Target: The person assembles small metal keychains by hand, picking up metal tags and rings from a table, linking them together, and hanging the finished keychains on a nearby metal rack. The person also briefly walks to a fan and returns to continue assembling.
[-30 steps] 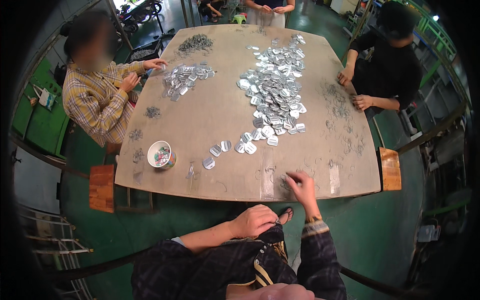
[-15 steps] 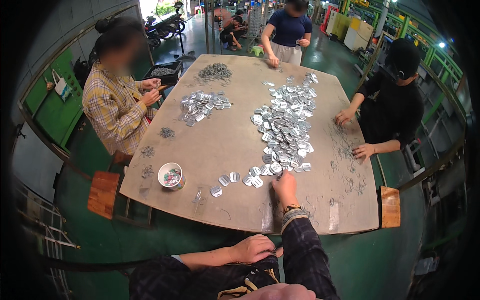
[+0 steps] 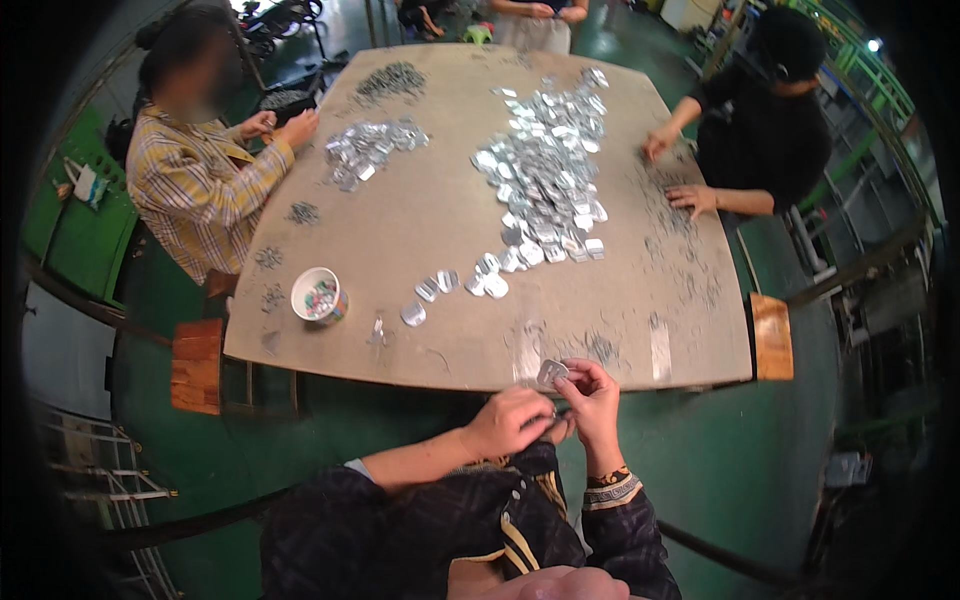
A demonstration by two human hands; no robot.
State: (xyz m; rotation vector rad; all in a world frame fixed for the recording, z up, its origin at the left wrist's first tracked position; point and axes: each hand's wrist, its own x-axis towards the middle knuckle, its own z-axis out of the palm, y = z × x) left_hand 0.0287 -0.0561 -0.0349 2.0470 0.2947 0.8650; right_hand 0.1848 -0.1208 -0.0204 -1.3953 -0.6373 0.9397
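My right hand (image 3: 595,405), back at the table's near edge, pinches a flat silver metal plate (image 3: 552,373) with slots in it between thumb and fingers. Just left of it, my left hand (image 3: 505,422) is closed with its fingers curled. Something small and dark shows at its fingertips, too little to name. A long pile of similar silver plates (image 3: 545,175) covers the right middle of the table. A few loose plates (image 3: 428,290) trail from its near end. Thin wire pieces (image 3: 600,348) lie on the tabletop beyond my right hand.
The brown table (image 3: 400,230) carries a white cup (image 3: 338,306) of coloured bits, a smaller plate pile (image 3: 370,150) and a dark heap of wire pieces (image 3: 391,80). A person in plaid (image 3: 195,180) sits left; another in black (image 3: 760,150) handles scattered wires at right.
My right hand has drawn back from the near end of the pile to beside my left hand, bringing a plate. The view has tilted down. The far person's hands have left the tabletop.
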